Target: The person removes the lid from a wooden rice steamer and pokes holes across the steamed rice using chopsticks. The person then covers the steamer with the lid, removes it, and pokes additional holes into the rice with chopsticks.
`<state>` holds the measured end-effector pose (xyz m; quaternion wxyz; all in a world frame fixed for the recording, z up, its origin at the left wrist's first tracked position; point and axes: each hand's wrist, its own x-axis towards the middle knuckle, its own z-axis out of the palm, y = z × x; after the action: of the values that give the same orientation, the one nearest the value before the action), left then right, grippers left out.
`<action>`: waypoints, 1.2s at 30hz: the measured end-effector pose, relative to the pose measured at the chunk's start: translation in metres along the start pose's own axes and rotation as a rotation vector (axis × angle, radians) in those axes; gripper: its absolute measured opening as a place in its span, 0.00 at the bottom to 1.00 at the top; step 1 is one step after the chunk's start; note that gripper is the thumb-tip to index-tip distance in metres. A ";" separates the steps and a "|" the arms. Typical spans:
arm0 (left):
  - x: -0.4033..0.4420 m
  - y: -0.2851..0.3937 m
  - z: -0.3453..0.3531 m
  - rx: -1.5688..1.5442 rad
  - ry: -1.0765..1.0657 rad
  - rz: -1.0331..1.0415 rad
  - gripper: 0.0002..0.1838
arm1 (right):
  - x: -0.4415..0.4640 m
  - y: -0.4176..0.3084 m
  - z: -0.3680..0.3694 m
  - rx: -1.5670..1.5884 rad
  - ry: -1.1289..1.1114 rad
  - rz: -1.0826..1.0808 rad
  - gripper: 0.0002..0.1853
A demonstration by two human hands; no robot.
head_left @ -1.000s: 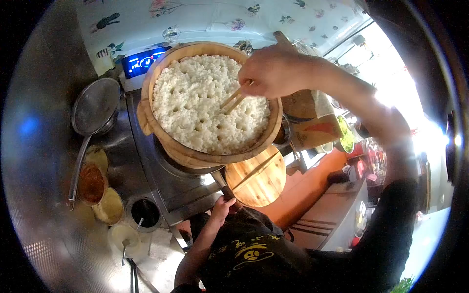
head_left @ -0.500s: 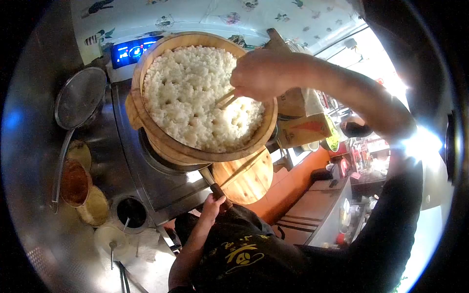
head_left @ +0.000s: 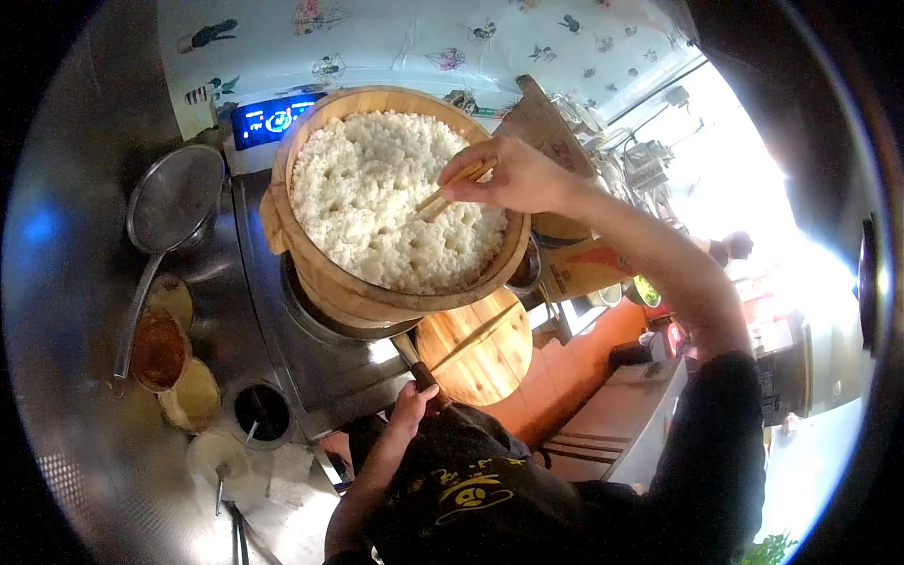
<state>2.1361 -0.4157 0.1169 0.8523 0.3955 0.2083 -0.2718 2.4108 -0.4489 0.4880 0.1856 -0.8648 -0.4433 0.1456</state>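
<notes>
A wooden steamer bucket (head_left: 400,303) stands on a pan over the stove, full of steamed white rice (head_left: 372,198) with small holes dotted over its surface. My right hand (head_left: 513,174) is closed round a pair of wooden chopsticks (head_left: 438,202), whose lower ends are at the rice right of its middle. Below the bucket, my left hand (head_left: 411,407) grips the dark pan handle (head_left: 426,379). A round wooden lid (head_left: 482,353) with a crossbar lies beside that handle.
To the left, a mesh strainer (head_left: 177,200) rests above bowls of red-brown seasoning (head_left: 157,348) and yellowish powder (head_left: 191,395). A dark sauce pot (head_left: 262,412) holds a spoon. Behind the bucket is a lit blue display (head_left: 273,121); a cardboard box (head_left: 579,268) stands at its right.
My right hand has lifted slightly off the rice, so more of the chopsticks shows. My left hand stays on the pan handle. The whole view has shifted a little.
</notes>
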 end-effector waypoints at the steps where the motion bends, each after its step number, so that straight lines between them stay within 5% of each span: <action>1: -0.002 0.003 0.003 -0.003 0.006 -0.016 0.10 | 0.000 -0.003 0.005 0.132 0.010 0.136 0.16; 14: -0.013 0.011 0.008 0.033 0.022 -0.001 0.11 | -0.006 -0.009 0.011 0.180 0.131 0.318 0.12; 21: -0.007 0.006 0.007 0.042 -0.009 -0.004 0.09 | -0.044 -0.058 -0.133 0.076 0.408 0.013 0.15; 25: -0.005 0.002 0.009 0.036 0.072 -0.043 0.09 | -0.068 -0.107 -0.170 0.073 0.583 0.058 0.15; 36: -0.011 0.011 0.013 0.028 0.014 -0.017 0.08 | -0.063 -0.072 -0.160 0.129 0.358 0.038 0.15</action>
<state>2.1361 -0.4169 0.1373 0.8429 0.4075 0.2139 -0.2789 2.3906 -0.4930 0.6685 0.3136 -0.8714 -0.3767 0.0210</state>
